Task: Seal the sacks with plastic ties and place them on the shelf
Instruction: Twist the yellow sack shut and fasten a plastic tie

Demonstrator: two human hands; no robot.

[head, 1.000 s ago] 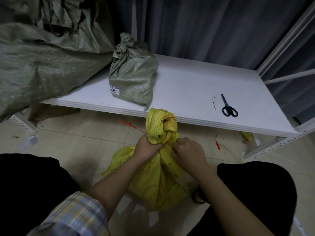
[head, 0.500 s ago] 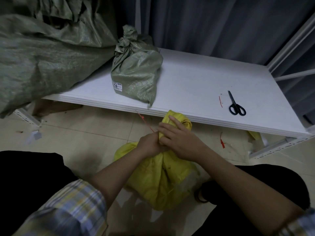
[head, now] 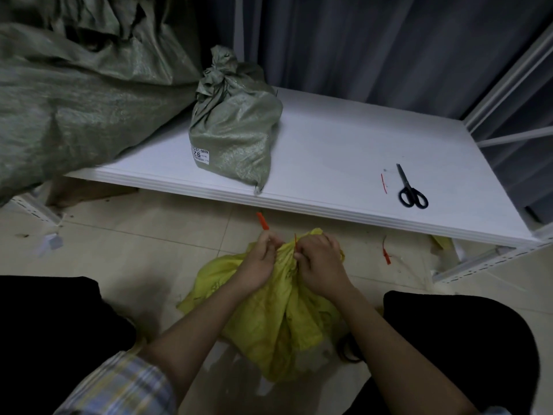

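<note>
On the floor, in front of the shelf: a yellow sack (head: 278, 310) sat between the person's knees, its neck gathered and not yet sealed.
Step in hand: the sealing looked to be under way, with a red plastic tie (head: 262, 221) being worked around the bunched neck.
Left hand (head: 259, 260): fingers were curled, pinching the thick end of the tie, which stuck up past the knuckles.
Right hand (head: 318, 263): fingers were curled against the sack's neck, pinching the thin red strand of the tie.
Next move, as a judgement: the thin end likely needed feeding through the tie's head and pulling snug, with the neck kept bunched.
Shelf (head: 344, 163): a tied green sack (head: 236, 136) already stood on it; scissors (head: 411, 190) lay well apart, to the right.
Remaining: lifting the yellow sack onto the shelf.
</note>
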